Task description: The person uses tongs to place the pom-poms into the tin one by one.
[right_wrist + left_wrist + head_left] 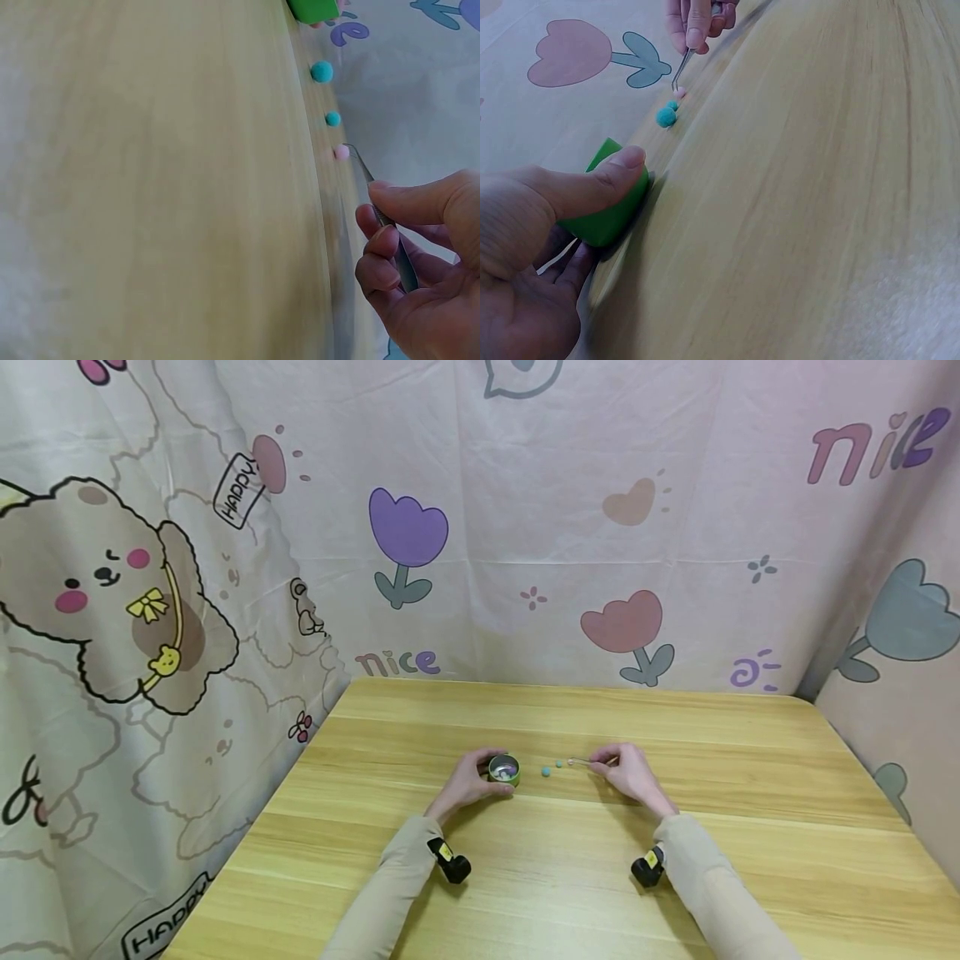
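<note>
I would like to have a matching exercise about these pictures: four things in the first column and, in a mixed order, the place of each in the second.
Things
1. green container
2. tweezers
3. pink ball
4. larger turquoise ball

Places
A. at the tip of the tweezers
B. held in the right hand
C. on the table, the ball nearest to the container
D. held in the left hand

Right pairs: 1-D, 2-B, 3-A, 4-C

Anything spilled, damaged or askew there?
Nothing stands out: the round green container is upright in the left hand, and the large teal fuzzy ball, small teal ball and pink ball form a rough line.
</note>
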Demonstrator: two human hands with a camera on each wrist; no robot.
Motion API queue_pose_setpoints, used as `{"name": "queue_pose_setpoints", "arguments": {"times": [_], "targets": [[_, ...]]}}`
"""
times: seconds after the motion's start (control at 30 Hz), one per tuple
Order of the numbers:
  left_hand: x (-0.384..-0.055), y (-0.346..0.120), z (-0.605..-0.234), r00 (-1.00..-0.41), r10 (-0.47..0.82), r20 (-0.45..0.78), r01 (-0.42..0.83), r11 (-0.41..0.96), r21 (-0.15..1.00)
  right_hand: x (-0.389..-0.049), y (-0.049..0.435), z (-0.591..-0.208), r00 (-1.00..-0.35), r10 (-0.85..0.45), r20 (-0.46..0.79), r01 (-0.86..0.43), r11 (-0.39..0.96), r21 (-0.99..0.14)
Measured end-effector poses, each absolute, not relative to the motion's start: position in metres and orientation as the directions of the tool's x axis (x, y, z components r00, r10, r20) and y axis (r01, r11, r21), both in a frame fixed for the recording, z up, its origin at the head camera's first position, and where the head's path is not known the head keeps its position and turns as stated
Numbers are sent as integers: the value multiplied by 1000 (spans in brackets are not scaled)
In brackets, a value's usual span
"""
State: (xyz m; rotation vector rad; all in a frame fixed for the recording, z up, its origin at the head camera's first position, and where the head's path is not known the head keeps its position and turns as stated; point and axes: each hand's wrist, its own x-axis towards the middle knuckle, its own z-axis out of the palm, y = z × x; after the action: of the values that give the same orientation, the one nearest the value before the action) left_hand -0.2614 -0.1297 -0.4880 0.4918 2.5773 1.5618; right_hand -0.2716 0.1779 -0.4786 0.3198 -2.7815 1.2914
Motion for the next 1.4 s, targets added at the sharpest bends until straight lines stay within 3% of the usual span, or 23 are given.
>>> {"name": "queue_pose_setpoints", "arguments": {"times": [1.4], "targets": [[-261, -126, -489, -943, 314, 115, 234, 373, 898, -276, 179, -481, -978, -176, 114, -202, 640, -742]]}}
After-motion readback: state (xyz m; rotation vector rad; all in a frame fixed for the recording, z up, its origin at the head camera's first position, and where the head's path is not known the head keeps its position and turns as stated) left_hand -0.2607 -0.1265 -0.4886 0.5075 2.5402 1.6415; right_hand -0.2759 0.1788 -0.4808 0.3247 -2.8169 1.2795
